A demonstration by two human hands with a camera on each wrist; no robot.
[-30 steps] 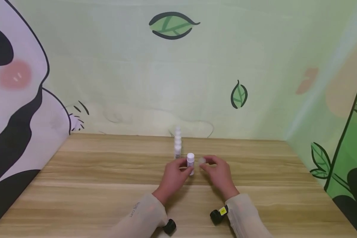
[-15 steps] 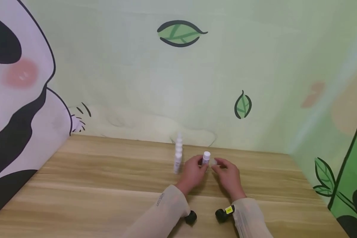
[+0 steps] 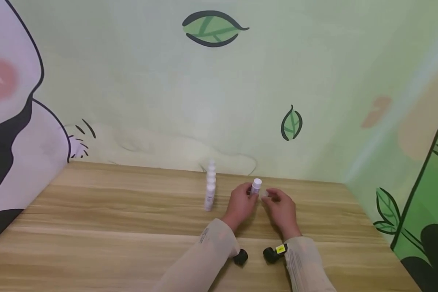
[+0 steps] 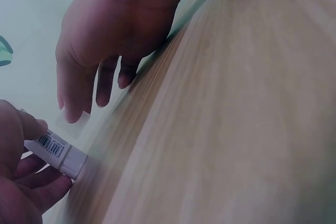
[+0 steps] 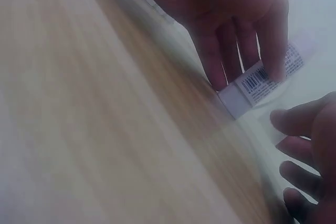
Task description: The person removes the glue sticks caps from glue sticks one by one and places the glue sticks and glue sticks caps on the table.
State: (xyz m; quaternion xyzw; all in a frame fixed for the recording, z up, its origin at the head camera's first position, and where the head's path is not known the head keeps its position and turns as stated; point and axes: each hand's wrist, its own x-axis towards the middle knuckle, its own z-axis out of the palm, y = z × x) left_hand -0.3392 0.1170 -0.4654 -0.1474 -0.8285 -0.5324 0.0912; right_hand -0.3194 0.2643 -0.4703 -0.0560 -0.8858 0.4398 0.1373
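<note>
My left hand (image 3: 239, 207) grips a small white capped tube (image 3: 256, 185), shaped like a glue stick, and holds it tilted above the table. In the left wrist view, its barcode label (image 4: 51, 145) shows between the fingers. Just to the right, my right hand (image 3: 282, 209) pinches a small translucent piece (image 3: 265, 194) between thumb and fingers. The same clear piece (image 4: 73, 123) hangs at the fingertips in the left wrist view, faint and blurred. A narrow gap separates it from the tube in the head view.
A straight row of similar white capped tubes (image 3: 209, 196) stands left of my hands, running back toward the wall. The wooden table (image 3: 113, 202) meets a green wall (image 3: 149, 81) printed with leaves and a panda. Black cameras (image 3: 241, 257) sit at both wrists.
Both hands have moved right, away from the row of tubes. The tube has come along in my left hand and now leans; the clear piece stays in my right hand.
</note>
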